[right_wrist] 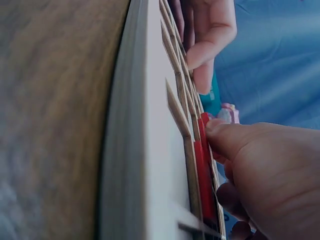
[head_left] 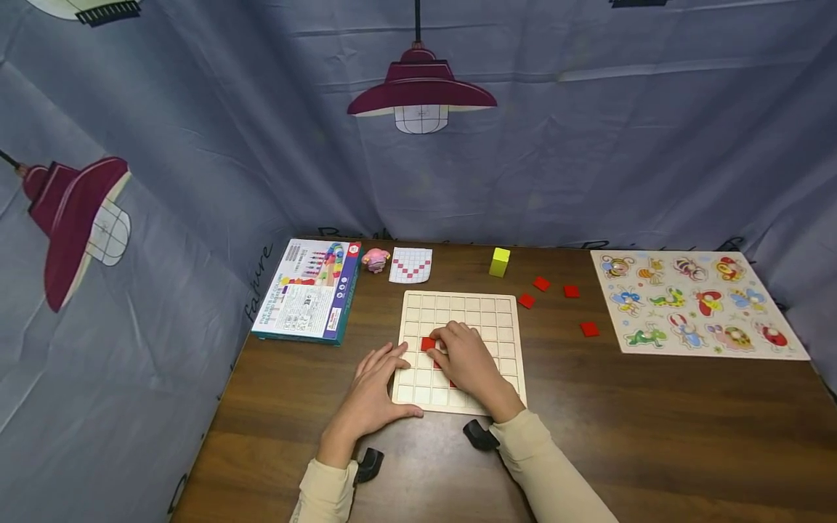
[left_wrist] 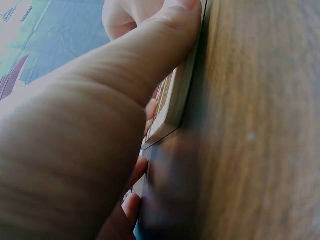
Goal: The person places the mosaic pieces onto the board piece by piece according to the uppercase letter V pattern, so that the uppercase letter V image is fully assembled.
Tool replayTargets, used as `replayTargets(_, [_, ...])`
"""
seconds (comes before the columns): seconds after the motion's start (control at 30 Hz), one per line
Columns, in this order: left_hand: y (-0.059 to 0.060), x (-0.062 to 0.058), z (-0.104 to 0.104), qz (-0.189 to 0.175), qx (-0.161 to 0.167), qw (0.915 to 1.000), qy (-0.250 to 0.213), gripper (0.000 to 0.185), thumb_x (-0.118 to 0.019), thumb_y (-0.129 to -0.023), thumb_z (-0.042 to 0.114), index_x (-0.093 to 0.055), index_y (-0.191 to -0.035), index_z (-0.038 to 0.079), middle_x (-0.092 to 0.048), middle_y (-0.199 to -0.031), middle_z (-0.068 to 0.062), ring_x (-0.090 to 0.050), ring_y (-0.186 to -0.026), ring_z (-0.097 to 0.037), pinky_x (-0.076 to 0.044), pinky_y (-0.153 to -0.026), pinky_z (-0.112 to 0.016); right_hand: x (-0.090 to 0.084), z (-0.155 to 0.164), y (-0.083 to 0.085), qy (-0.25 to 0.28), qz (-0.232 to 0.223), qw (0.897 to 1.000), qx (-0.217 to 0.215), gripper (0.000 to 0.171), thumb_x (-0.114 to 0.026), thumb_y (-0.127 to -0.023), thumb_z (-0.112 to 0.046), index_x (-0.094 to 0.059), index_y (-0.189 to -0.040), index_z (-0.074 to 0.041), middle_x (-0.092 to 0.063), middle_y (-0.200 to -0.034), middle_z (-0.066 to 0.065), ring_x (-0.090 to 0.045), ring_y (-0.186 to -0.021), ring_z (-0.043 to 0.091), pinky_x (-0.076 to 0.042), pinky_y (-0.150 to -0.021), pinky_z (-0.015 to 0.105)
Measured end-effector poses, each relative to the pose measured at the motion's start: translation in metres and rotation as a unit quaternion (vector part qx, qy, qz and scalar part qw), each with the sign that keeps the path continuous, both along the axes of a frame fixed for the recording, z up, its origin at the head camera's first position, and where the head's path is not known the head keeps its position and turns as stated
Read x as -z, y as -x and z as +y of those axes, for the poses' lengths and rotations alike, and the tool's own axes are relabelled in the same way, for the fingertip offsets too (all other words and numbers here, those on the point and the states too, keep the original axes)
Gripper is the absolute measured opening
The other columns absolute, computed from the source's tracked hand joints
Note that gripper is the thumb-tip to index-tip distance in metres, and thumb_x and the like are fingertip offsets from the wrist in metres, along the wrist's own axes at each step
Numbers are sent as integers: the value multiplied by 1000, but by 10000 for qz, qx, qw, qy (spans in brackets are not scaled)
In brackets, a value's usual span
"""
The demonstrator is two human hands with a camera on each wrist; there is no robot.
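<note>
A pale wooden grid board lies flat on the table. At its left side my left hand rests with fingers spread, fingertips on the grid and thumb along the near edge. My right hand is over the middle of the board, its thumb and index finger pinching a red square tile at one of the cells. Other red tiles sit in the grid, partly hidden under that hand in the head view. In the right wrist view the right thumb touches a red tile.
Loose red tiles lie right of the board, near a yellow-green block. Behind the board are a pattern card and a pink figurine. A game box lies left, an insect puzzle board right.
</note>
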State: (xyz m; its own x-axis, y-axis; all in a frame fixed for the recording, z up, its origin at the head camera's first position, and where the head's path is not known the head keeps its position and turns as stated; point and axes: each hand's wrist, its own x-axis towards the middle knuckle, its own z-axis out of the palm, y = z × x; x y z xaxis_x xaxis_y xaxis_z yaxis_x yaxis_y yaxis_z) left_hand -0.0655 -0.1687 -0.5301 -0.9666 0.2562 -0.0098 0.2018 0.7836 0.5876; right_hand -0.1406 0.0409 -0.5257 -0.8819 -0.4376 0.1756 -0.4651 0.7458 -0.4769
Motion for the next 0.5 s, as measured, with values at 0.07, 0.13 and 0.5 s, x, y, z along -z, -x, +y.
replayTargets(0.07, [0,0,1,50,19,10000,1,78,-91,-64,58,-60,-125,19,-40,-164,5,-31,-154,-27,-17,-128,-53,-1,0,1,-8,17,10000,-12,23,-77,-92,-26,-71,-107,-10,-54,-82,-3,-48,-79,15,-46,-84,38])
replayTargets(0.13, [1,0,1,112,24,9999,-17,77,-92,-64,57,-61,-124,19,-41,-163,4,-33,-154,-28,-18,-128,-54,-1,-1,1,-30,56,10000,-28,23,-77,-92,-26,-71,-107,-10,-54,-82,-3,-48,-79,15,-46,-83,38])
replayTargets(0.5, [0,0,1,110,28,9999,-13,77,-92,-64,56,-60,-123,19,-41,-163,5,-33,-154,-28,-18,-128,-54,-2,-8,3,-59,176,9998,113,18,-79,-89,-24,-75,-101,-11,-58,-78,-5,-51,-76,14,-45,-78,36])
